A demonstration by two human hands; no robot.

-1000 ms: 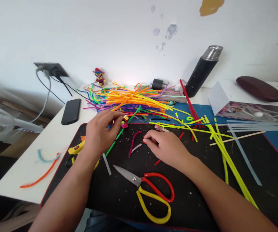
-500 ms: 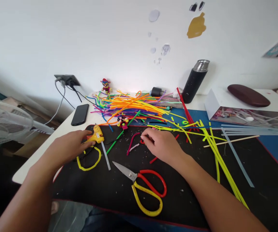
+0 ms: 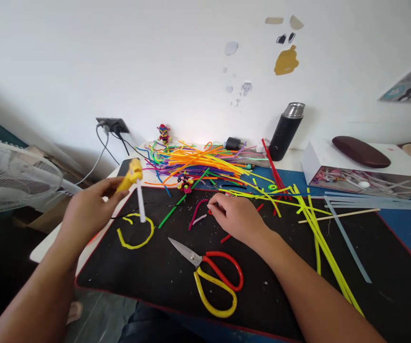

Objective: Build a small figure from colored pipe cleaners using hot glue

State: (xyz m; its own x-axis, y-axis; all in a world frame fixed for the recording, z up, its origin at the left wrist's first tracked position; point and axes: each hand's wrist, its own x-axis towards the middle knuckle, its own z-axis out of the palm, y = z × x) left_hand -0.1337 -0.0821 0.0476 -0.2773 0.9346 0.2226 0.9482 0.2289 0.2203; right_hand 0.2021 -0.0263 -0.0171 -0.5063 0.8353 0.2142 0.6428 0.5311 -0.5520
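Note:
My left hand is closed around a small yellow glue gun and holds it lifted above the black mat; a pale glue stick sticks out of its back, pointing down. Below it lies a curled yellow pipe cleaner. My right hand rests on the mat with fingertips pinched on a small red piece, beside a dark red pipe cleaner. A small pipe-cleaner figure lies at the mat's far edge.
Red-and-yellow scissors lie near the front. A heap of coloured pipe cleaners fills the back, with long yellow ones at right. A phone, socket, black flask, white box and fan surround the mat.
My left hand left the small figure, took the glue gun from the mat's left side and raised it. My right hand stayed pinched on the red piece. The view tilted up.

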